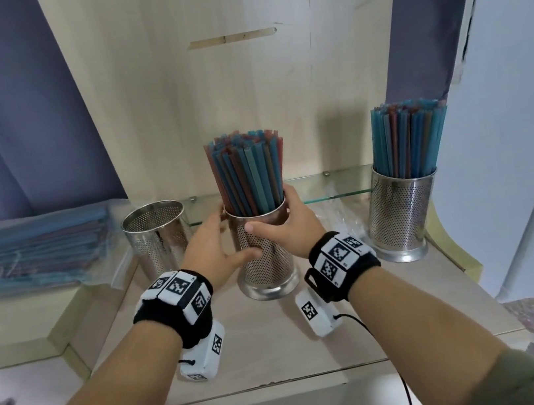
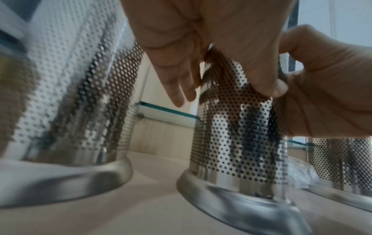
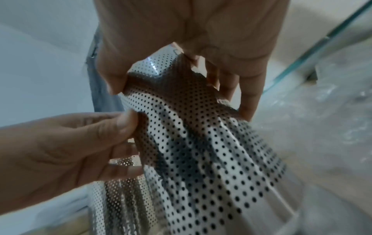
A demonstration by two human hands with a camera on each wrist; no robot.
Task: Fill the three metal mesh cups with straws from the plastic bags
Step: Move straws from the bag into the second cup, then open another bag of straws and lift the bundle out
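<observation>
Three metal mesh cups stand on the wooden shelf. The middle cup is packed with blue and red straws. My left hand grips its left side, thumb across the front. My right hand grips its right side just under the rim. In the left wrist view my left hand wraps the middle cup. In the right wrist view my right hand clasps the middle cup. The left cup is empty. The right cup holds straws. Bags of straws lie at the left.
An empty clear bag lies crumpled between the middle and right cups. A glass shelf runs behind the cups against a wooden back panel. A raised ledge carries the bags, with drawers below. A white door stands at the right.
</observation>
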